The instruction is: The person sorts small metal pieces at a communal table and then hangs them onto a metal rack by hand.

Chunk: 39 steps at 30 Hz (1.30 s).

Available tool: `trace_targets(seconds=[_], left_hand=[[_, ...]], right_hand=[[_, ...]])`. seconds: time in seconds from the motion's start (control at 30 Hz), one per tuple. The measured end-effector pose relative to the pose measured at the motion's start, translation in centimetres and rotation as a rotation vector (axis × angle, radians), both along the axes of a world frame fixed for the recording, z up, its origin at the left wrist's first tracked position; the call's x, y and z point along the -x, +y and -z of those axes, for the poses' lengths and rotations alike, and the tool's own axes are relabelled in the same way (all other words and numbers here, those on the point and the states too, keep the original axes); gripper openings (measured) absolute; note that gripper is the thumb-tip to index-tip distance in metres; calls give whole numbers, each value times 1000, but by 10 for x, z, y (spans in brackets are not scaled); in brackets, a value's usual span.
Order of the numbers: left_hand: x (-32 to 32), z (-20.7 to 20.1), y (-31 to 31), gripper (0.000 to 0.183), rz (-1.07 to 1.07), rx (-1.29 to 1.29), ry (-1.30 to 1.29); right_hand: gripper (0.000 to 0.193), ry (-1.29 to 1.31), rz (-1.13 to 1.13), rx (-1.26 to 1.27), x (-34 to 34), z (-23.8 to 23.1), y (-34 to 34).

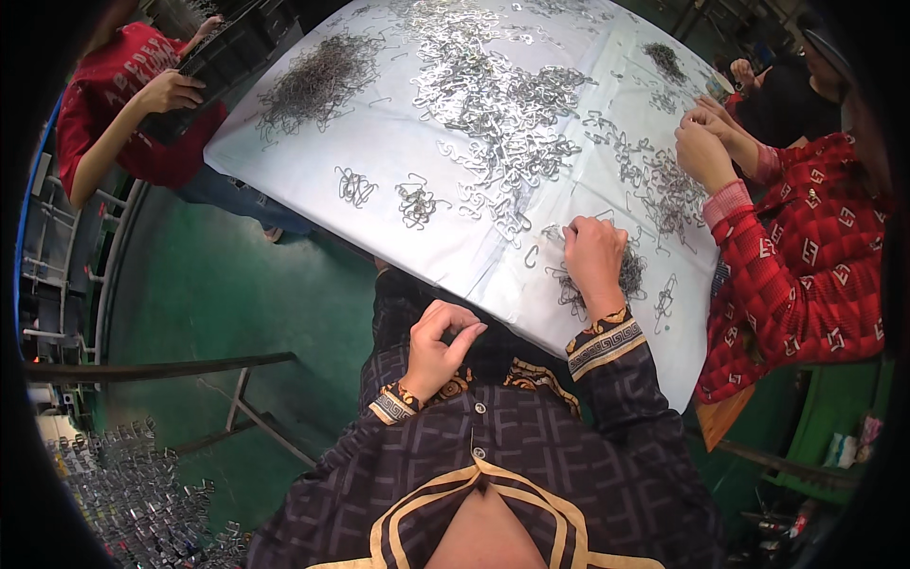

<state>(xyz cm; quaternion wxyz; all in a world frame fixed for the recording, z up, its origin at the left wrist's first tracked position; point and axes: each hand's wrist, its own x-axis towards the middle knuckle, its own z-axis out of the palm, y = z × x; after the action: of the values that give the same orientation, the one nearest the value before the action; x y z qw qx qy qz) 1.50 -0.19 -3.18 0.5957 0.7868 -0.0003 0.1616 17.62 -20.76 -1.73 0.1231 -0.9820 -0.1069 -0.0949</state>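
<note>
My left hand (439, 349) is just off the table's near edge, thumb and forefinger pinched together. Whatever may be between them is too small to make out. Over the near right part of the table, my right hand (595, 258) is closed, its fingertips hidden or too small to read. Around and partly beneath it lies a pile of thin dark wire hooks (631, 275). Just left of that hand, a single bent metal hook (531, 256) rests on the white cloth. Farther in, a broad heap of shiny S-shaped metal hooks (512, 109) spreads over the middle.
The white-covered table (417, 261) also carries a dark wire heap (318, 85) and two small hook clusters (415, 201). A person in red checks (791, 256) works at the right, another in red (128, 104) stands left. Many metal pieces (133, 493) are massed lower left.
</note>
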Motion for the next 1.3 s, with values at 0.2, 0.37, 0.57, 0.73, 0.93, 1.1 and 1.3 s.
trace_targets(seconds=[0.2, 0.37, 0.57, 0.73, 0.93, 1.1, 1.3], left_hand=[[-3, -1, 0, 11, -6, -10, -6], [-4, -1, 1, 10, -7, -20, -27], [1, 0, 3, 11, -23, -22, -31], [0, 0, 2, 12, -18, -15, -48], [1, -5, 3, 13, -34, 39, 113], [-13, -23, -3, 26, -43, 10, 20], [-20, -41, -10, 19, -58, -53, -90]], right_hand=[[12, 3, -8, -115, -4, -12, 5], [13, 5, -26, 16, -9, 0, -1], [15, 68, -5, -75, -10, -7, -1], [17, 111, -42, -289, -11, -5, -5], [19, 616, -149, -841, 7, -26, -2], [18, 918, -387, -1198, 36, -35, 5], [21, 1013, -435, -1233, 59, -39, 11]])
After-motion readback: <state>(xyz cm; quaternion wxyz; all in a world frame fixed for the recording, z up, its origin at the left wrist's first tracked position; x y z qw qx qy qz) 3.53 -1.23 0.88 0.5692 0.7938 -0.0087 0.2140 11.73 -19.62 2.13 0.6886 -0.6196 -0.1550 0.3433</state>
